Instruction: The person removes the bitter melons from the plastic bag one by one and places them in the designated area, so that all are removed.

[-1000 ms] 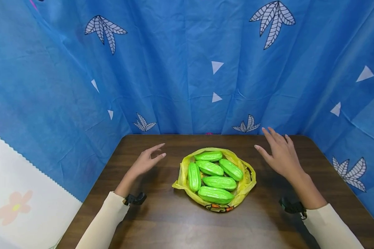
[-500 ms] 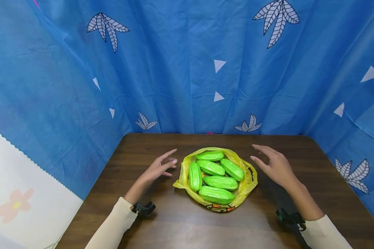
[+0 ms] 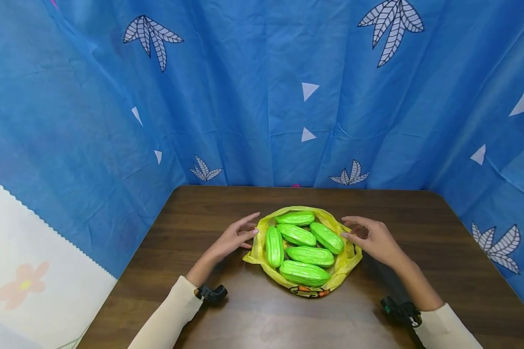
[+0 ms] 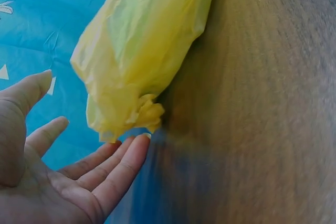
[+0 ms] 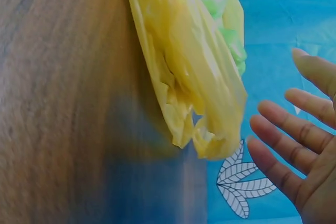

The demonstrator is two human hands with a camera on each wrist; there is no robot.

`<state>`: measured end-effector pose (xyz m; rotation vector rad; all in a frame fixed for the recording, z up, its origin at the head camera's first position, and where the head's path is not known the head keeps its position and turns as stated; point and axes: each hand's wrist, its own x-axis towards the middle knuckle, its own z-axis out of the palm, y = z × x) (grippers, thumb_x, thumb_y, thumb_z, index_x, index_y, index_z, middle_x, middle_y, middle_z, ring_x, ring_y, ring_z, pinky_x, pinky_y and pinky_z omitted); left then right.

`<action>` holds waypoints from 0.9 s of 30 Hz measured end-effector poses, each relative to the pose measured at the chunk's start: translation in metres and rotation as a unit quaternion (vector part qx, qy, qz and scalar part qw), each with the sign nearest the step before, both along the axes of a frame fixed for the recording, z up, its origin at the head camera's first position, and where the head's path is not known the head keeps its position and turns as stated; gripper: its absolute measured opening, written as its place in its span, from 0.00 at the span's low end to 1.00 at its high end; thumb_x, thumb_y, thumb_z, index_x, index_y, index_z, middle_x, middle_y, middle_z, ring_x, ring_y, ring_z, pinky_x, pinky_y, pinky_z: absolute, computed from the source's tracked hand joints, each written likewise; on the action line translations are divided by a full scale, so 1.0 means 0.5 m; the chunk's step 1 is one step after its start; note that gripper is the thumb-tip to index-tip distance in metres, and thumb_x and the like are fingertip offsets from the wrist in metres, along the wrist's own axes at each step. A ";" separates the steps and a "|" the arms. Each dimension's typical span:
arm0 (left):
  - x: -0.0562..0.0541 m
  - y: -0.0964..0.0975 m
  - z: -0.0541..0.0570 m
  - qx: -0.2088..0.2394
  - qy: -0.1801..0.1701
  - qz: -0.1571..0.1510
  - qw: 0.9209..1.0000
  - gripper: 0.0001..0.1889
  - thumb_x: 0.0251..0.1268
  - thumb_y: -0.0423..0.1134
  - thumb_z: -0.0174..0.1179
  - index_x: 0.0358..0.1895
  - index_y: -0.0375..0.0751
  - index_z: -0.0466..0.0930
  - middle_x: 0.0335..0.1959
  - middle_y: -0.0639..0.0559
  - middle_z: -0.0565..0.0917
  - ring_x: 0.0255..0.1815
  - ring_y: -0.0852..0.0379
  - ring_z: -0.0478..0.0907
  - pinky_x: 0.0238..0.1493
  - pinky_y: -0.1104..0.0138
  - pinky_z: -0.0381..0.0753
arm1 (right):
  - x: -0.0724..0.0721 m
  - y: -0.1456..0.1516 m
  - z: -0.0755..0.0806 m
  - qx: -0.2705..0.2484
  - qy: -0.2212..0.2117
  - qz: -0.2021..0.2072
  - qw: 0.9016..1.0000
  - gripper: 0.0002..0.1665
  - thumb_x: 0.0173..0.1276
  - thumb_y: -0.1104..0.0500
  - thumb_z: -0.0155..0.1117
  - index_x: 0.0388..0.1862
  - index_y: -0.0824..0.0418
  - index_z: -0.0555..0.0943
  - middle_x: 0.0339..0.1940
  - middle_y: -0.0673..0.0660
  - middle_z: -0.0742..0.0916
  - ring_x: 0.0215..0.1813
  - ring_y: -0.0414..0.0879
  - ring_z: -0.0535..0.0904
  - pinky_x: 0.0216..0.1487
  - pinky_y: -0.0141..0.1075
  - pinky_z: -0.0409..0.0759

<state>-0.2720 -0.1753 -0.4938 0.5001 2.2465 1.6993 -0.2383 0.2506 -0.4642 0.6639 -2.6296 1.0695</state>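
Observation:
A yellow plastic bag (image 3: 348,261) stands on the table with its mouth spread wide. Inside lie several bright green, ridged, oblong vegetable-like pieces (image 3: 309,256). My left hand (image 3: 232,241) is at the bag's left rim, fingers extended; the left wrist view has its fingertips right at the bag's crumpled corner (image 4: 149,113). On the other side my right hand (image 3: 377,241) reaches over the right rim with fingers loosely bent. In the right wrist view those fingers (image 5: 286,153) are spread beside the yellow plastic (image 5: 205,87), holding nothing.
The dark wooden table (image 3: 262,325) extends around the bag. Behind it hangs a blue curtain (image 3: 227,87) with leaf and triangle prints, and a white cloth (image 3: 35,252) with a flower is at the left. Each wrist wears a black strap (image 3: 211,294).
Both hands have moved inward toward the bag from either side, the right one also coming down. The bag and the green pieces keep their places.

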 end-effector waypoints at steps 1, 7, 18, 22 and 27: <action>0.000 0.001 -0.004 0.001 0.001 -0.006 1.000 0.33 0.77 0.47 0.58 0.80 0.51 0.59 0.70 0.36 0.71 0.62 0.39 0.77 0.47 0.52 0.87 | 0.000 -0.002 -0.001 -0.002 -0.008 0.001 1.000 0.25 0.69 0.56 0.72 0.62 0.64 0.81 0.51 0.61 0.88 0.41 0.48 0.85 0.37 0.37 0.85; 0.000 0.002 -0.018 0.008 0.000 -0.038 0.999 0.32 0.79 0.45 0.56 0.81 0.54 0.58 0.69 0.35 0.71 0.60 0.39 0.78 0.51 0.51 0.85 | -0.006 -0.006 -0.014 -0.007 -0.040 0.002 0.999 0.24 0.70 0.54 0.71 0.62 0.62 0.82 0.51 0.59 0.88 0.41 0.46 0.84 0.38 0.37 0.84; -0.005 0.007 -0.028 0.043 -0.025 -0.054 0.997 0.32 0.77 0.40 0.57 0.80 0.49 0.59 0.69 0.36 0.70 0.62 0.45 0.77 0.53 0.55 0.84 | -0.011 -0.014 -0.027 -0.005 -0.064 -0.004 0.998 0.26 0.69 0.51 0.72 0.61 0.62 0.83 0.48 0.57 0.89 0.39 0.46 0.84 0.34 0.35 0.83; -0.009 0.011 -0.032 0.048 -0.022 -0.068 0.996 0.33 0.77 0.37 0.57 0.81 0.47 0.57 0.70 0.35 0.69 0.60 0.47 0.77 0.52 0.59 0.85 | -0.015 -0.016 -0.033 -0.008 -0.075 0.002 0.997 0.26 0.69 0.51 0.72 0.61 0.63 0.83 0.48 0.57 0.89 0.40 0.47 0.85 0.34 0.35 0.83; -0.011 0.012 -0.040 0.044 -0.009 -0.082 0.996 0.34 0.76 0.33 0.56 0.81 0.43 0.56 0.74 0.35 0.65 0.62 0.45 0.75 0.51 0.62 0.83 | -0.023 -0.022 -0.037 -0.007 -0.087 0.010 0.996 0.28 0.67 0.49 0.73 0.60 0.62 0.83 0.50 0.59 0.89 0.41 0.48 0.86 0.34 0.35 0.83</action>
